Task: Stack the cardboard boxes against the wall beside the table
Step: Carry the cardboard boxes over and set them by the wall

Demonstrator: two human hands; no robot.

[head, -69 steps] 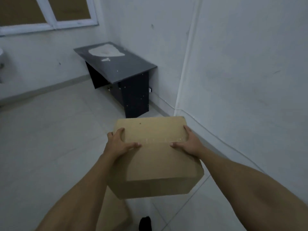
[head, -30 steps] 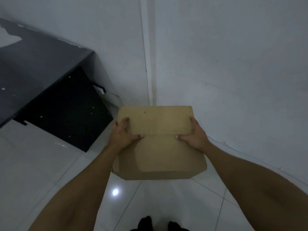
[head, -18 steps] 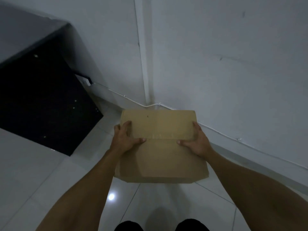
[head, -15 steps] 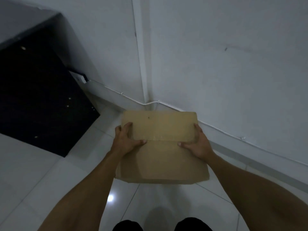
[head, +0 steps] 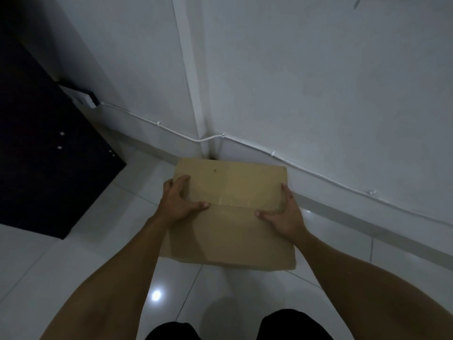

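Cardboard box [head: 230,212] held in both hands, low over the white tiled floor [head: 93,246] near the corner of the room.

Left hand [head: 177,203] grips the box's left edge, fingers curled over the side and thumb lying across the taped top seam; right hand [head: 285,215] holds the right edge the same way, thumb pointing inward along the seam. The box's far edge sits just short of the corner where the two white walls [head: 318,82] meet. A white cable [head: 245,139] runs along the wall base. The dark table [head: 44,153] stands to the left, apart from the box.
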